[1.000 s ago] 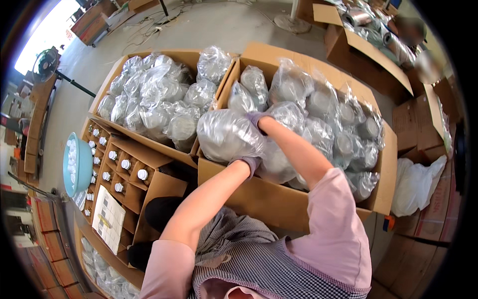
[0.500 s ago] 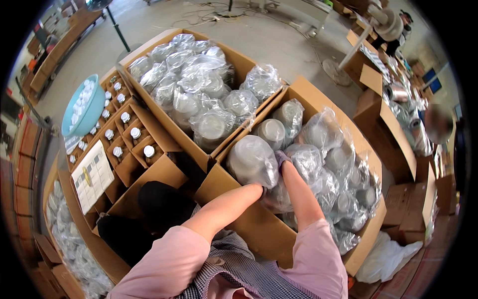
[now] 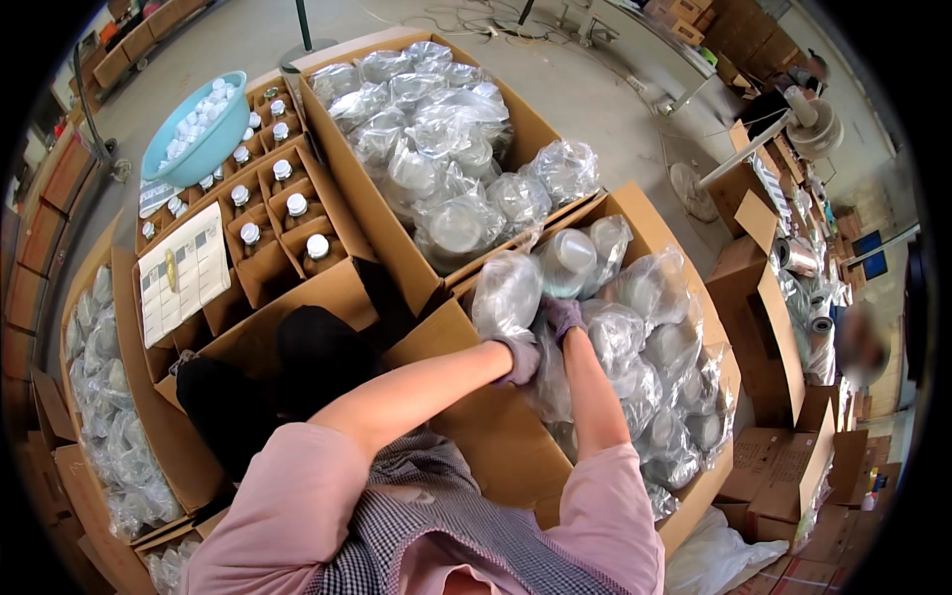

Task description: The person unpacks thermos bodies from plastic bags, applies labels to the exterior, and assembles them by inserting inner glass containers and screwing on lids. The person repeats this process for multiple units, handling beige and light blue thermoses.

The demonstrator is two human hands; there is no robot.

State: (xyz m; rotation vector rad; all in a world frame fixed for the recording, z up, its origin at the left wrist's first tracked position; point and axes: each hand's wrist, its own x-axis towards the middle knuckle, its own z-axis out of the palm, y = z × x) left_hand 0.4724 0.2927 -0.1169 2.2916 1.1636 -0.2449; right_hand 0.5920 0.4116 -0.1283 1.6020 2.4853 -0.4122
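Note:
Both my hands wear purple-grey gloves and are down in the right-hand cardboard box (image 3: 496, 392), among clear glass jars in plastic bags. My left hand (image 3: 518, 361) is closed at the lower end of a bagged glass jar (image 3: 506, 295), which leans near the box's left wall. Just right of it, my right hand (image 3: 565, 315) has its fingers curled on clear plastic beside that jar; what lies under them is partly hidden. Beyond the right hand stands another glass jar (image 3: 569, 260) with its round end up. More bagged jars (image 3: 650, 288) fill the box's right side.
A second box (image 3: 421, 283) of bagged jars adjoins at the far left. Left of it, a divided carton (image 3: 283, 297) holds brown bottles with white caps, a paper sheet (image 3: 185, 273) and a blue basin (image 3: 203, 139) of white caps. A fan (image 3: 815, 127) stands far right.
The bagged jar has tilted and shifted within the box, uncovering more of the jar behind it. My left hand, mostly hidden before, now shows at its lower end. The whole view has shifted.

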